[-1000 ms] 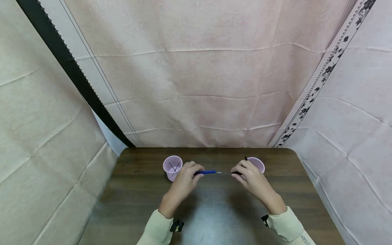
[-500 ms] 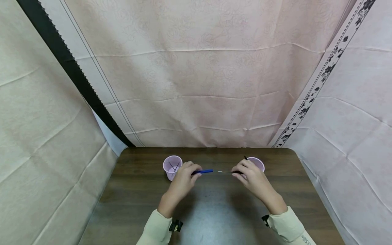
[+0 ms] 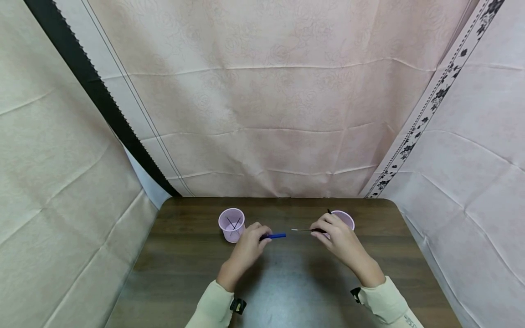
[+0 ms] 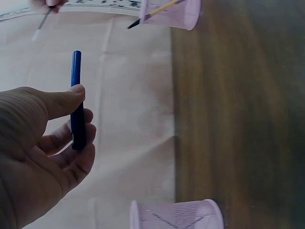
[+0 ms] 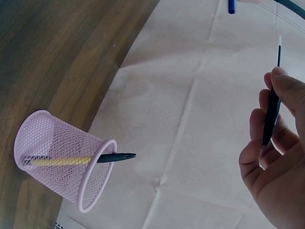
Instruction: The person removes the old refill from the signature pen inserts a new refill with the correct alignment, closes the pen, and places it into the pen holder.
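My left hand (image 3: 248,246) pinches a blue pen barrel (image 4: 76,71) between thumb and fingers; its lower part looks darker in the left wrist view. Across a short gap, my right hand (image 3: 338,238) grips a black pen section (image 5: 271,114) from which a thin refill (image 5: 279,50) with a pale tip sticks out towards the barrel. Both parts are held above the table. A pink mesh cup (image 3: 232,235) stands just beyond my left hand, with thin dark sticks inside. Another pink mesh cup (image 5: 62,152) is partly hidden behind my right hand in the head view.
In the right-hand cup leans a yellow stick with a black end (image 5: 116,157) poking over the rim. The brown wooden table (image 3: 287,282) ends at a pale cloth backdrop (image 3: 283,136), with more cloth hanging at both sides.
The blue barrel was against the refill's tip a second ago and has come away to the left. My left hand has since shifted slightly towards me. The right hand has hardly moved.
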A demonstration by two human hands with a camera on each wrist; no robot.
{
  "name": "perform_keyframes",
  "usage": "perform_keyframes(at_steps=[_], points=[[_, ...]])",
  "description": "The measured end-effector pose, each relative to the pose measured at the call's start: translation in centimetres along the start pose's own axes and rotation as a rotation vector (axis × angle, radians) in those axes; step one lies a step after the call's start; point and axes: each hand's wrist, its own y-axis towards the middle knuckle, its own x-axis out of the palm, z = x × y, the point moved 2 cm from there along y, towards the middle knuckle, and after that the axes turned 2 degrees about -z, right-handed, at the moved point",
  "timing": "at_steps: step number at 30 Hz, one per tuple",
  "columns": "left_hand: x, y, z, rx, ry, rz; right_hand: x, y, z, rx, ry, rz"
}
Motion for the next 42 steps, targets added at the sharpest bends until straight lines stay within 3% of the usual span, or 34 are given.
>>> perform_keyframes(at_steps=[16, 26, 32, 37, 42], points=[[4.4, -1.7, -1.8, 0.017, 0.021, -0.101, 0.2, 0.0, 0.0, 0.005, 0.003, -0.029], [6.7, -3.0, -2.5, -0.001, 0.001, -0.214, 0.3, -0.1, 0.0, 0.000, -0.007, -0.045], [7.9, -3.6, -2.8, 0.054, 0.008, -0.265, 0.4, -0.2, 0.1, -0.006, -0.007, -0.041], [8.8, -3.9, -3.1, 0.059, 0.013, -0.342, 0.6, -0.2, 0.1, -0.012, -0.010, -0.030], [9.5, -4.2, -3.2, 0.086, 0.069, -0.383, 0.6, -0.3, 0.1, -0.017, -0.001, -0.025]])
